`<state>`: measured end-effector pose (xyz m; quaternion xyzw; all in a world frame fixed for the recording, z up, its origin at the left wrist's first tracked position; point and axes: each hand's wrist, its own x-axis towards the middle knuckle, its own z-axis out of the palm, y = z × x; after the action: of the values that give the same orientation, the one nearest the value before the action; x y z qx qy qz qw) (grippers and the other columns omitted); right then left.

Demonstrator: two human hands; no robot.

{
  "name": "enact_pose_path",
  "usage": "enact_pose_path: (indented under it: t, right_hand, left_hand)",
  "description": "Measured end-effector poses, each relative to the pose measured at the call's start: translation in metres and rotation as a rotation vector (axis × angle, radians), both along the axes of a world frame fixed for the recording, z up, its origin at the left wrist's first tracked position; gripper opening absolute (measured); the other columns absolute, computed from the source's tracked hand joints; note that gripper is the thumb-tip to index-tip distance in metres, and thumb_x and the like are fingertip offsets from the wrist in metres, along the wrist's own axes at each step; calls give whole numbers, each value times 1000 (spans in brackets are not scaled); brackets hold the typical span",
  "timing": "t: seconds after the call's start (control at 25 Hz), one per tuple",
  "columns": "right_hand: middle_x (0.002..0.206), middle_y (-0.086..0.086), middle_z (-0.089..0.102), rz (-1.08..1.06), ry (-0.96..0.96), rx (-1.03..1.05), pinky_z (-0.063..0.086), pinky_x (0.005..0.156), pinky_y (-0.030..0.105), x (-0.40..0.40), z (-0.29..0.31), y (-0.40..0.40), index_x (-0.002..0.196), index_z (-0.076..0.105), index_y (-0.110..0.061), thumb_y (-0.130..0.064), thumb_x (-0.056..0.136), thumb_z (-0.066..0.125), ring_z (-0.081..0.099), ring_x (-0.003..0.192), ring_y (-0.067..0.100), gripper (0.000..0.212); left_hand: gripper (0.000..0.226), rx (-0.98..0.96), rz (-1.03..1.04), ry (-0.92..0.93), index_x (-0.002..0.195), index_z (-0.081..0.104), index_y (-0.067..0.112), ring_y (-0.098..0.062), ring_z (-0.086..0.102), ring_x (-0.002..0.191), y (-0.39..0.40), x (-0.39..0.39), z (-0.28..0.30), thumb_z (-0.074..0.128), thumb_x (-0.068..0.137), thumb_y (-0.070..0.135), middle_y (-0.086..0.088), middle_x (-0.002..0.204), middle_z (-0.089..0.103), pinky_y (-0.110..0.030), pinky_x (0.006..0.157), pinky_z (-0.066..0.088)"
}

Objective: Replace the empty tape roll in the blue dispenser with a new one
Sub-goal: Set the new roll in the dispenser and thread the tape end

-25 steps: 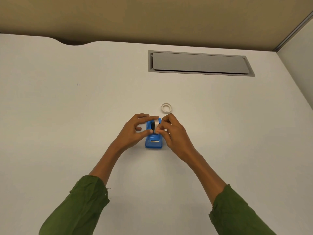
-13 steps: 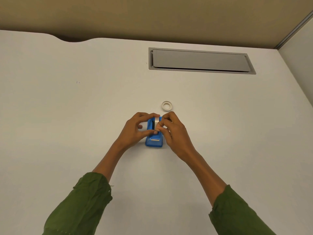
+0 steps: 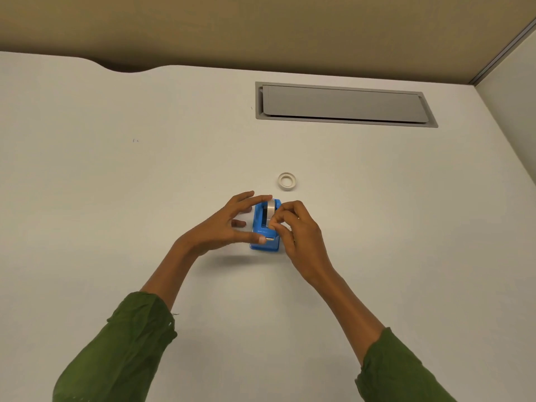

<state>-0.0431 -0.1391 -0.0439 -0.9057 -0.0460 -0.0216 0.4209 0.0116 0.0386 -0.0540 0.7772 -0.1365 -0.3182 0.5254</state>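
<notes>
A small blue plastic tape dispenser [image 3: 265,235] stands on the plain white surface [image 3: 116,184], roughly at the middle of the view, with its cutter end toward the person. A roll of pale translucent tape [image 3: 271,207] sits upright in the slot at the dispenser's far end, its upper edge rising above the blue body.

The left hand [image 3: 224,224] is at the dispenser's left side with fingers spread: the thumb tip rests on the blue body near the front left corner, and the index finger reaches over to touch the top of the tape roll. Its grip is released; the remaining fingers hang apart beside the dispenser without closing around it.

The right hand [image 3: 301,236] comes in from the right side. Its thumb and forefinger are pinched together at the near side of the tape roll, over the dispenser's channel; the grip appears clenched on the loose end of the tape, though the strip itself is too thin to make out clearly. The other fingers curl in beside the dispenser's right wall.

A bare white ring-shaped tape core [image 3: 287,180] lies flat on the surface just beyond the dispenser, slightly to its right, apart from both hands. Farther back, a grey rectangular cable hatch [image 3: 342,104] is set into the surface. Both forearms wear green sleeves [image 3: 121,349].
</notes>
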Motion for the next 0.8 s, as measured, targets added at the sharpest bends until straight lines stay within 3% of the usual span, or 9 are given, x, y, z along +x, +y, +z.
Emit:
enact_pose_path:
  t: [0.16, 0.28, 0.36, 0.44, 0.52, 0.64, 0.8]
  right_hand:
    - [109, 7, 55, 44, 7, -10, 49, 81, 31, 8, 6, -5, 92, 62, -5, -6, 91, 53, 56, 96, 18, 10]
    - [118, 4, 50, 60, 53, -17, 41, 79, 9, 10, 6, -8, 92, 62, -6, -10, 92, 54, 53, 95, 10, 9]
    - [118, 2, 45, 59, 66, 0, 38, 76, 4, 7, 4, -9, 91, 62, -7, -12, 92, 54, 49, 94, 3, 9]
    - [114, -2, 42, 40, 66, 28, 39, 75, 6, 3, 0, -10, 87, 62, -8, -12, 91, 55, 47, 93, 0, 9]
    - [109, -5, 41, 18, 38, 58, 42, 73, 11, -1, -3, -8, 85, 62, -7, -10, 91, 55, 48, 91, -1, 9]
    - [102, -7, 40, 12, 5, 90, 45, 70, 20, -3, -6, -6, 83, 60, -5, -8, 91, 54, 51, 85, 1, 10]
    - [98, -11, 39, -20, 8, 120, 44, 67, 16, -5, -11, -4, 84, 59, -5, -11, 90, 56, 50, 82, -4, 10]
  left_hand:
    - [101, 88, -2, -182, 132, 21, 52, -11, 38, 123, -10, -5, -7, 86, 58, 29, 9, 151, 21, -26, 92, 41]
    - [99, 76, 121, -304, 137, 25, 40, -8, 40, 114, -17, -13, -16, 85, 60, 28, 9, 143, 36, -26, 92, 40]
    - [95, 59, 177, -342, 137, 30, 34, -7, 41, 109, -20, -17, -19, 85, 60, 28, 8, 140, 39, -16, 86, 37]
    - [93, 37, 200, -359, 136, 31, 34, -1, 42, 106, -23, -19, -18, 85, 60, 28, 14, 137, 39, -12, 83, 35]
    - [91, 28, 200, -377, 133, 29, 41, 3, 41, 110, -23, -20, -16, 84, 61, 28, 19, 134, 36, -19, 89, 37]
    - [88, 103, 177, -384, 128, 26, 49, -16, 39, 121, -25, -20, -15, 83, 64, 31, 4, 145, 31, -41, 99, 40]
    - [85, 135, 183, -373, 129, 28, 46, -23, 39, 124, -26, -20, -16, 82, 64, 34, -1, 148, 29, -41, 99, 40]
